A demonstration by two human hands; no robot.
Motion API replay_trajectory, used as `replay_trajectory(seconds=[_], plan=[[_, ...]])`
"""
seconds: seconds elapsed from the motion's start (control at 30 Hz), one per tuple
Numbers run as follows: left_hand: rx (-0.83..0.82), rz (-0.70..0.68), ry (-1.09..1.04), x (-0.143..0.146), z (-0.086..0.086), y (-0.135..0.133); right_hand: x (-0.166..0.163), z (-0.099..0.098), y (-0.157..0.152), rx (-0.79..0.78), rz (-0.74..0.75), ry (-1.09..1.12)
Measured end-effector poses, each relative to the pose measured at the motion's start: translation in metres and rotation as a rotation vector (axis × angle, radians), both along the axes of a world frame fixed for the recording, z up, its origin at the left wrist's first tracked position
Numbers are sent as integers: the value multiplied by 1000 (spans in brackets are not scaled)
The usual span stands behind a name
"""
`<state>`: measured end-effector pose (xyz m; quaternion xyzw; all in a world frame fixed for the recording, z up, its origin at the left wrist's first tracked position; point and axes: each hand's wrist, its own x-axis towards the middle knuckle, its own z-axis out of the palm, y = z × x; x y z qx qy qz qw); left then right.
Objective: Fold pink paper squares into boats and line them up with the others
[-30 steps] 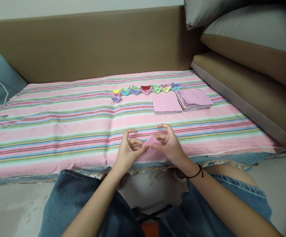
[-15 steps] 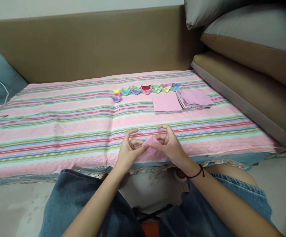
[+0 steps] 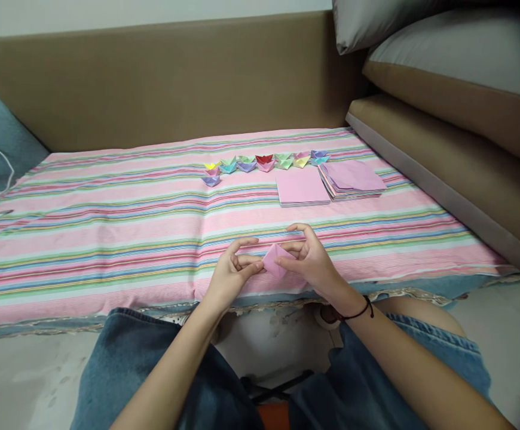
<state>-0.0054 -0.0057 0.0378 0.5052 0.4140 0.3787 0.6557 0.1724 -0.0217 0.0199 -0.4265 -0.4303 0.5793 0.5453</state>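
A small pink folded paper (image 3: 274, 257), diamond-shaped with a crease down its middle, is held up just above the near edge of the striped cloth. My right hand (image 3: 311, 263) pinches its right side, thumb across the front and fingers behind. At the left corner, my left hand (image 3: 235, 272) has thumb and fingertips closed on the paper's edge. Both index fingers are raised and curved away from it. Behind the hands lie a flat stack of pink paper squares (image 3: 302, 186) and a looser stack of coloured paper (image 3: 354, 177).
Several small folded paper boats (image 3: 265, 164) in many colours stand in rows toward the back of the striped cloth (image 3: 107, 239). A brown padded board (image 3: 174, 83) rises behind. Stacked cushions (image 3: 457, 161) border the right side. A white cable (image 3: 0, 152) lies far left.
My left thumb has slid left, from the paper's front to its left corner. The pink paper has tilted slightly, with my right hand still gripping it.
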Motion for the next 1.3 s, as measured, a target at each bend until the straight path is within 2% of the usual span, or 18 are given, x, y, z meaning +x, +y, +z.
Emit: replay_trajectory(seconds=[0.17, 0.37, 0.47, 0.63, 0.87, 1.03, 1.17, 1.3], plan=[[62, -111, 52, -3, 2, 1, 1, -3, -1, 31, 58, -107], [159, -80, 66, 2, -5, 2, -5, -3, -6, 89, 202, -255], [171, -56, 73, 2, -7, 2, -3, -4, -2, 79, 148, -203], [141, -97, 35, 3, -8, -1, 2, -5, 4, 24, 5, -46], [301, -152, 121, 5, -6, -5, -2, -9, 1, 60, -67, -51], [144, -23, 66, 1, -6, -1, -1, -4, 0, 123, -24, -103], [72, -56, -22, -3, -2, 2, 1, 1, 0, 151, 5, -190], [103, -59, -4, -7, 2, 3, 5, 2, 1, 135, 6, -182]])
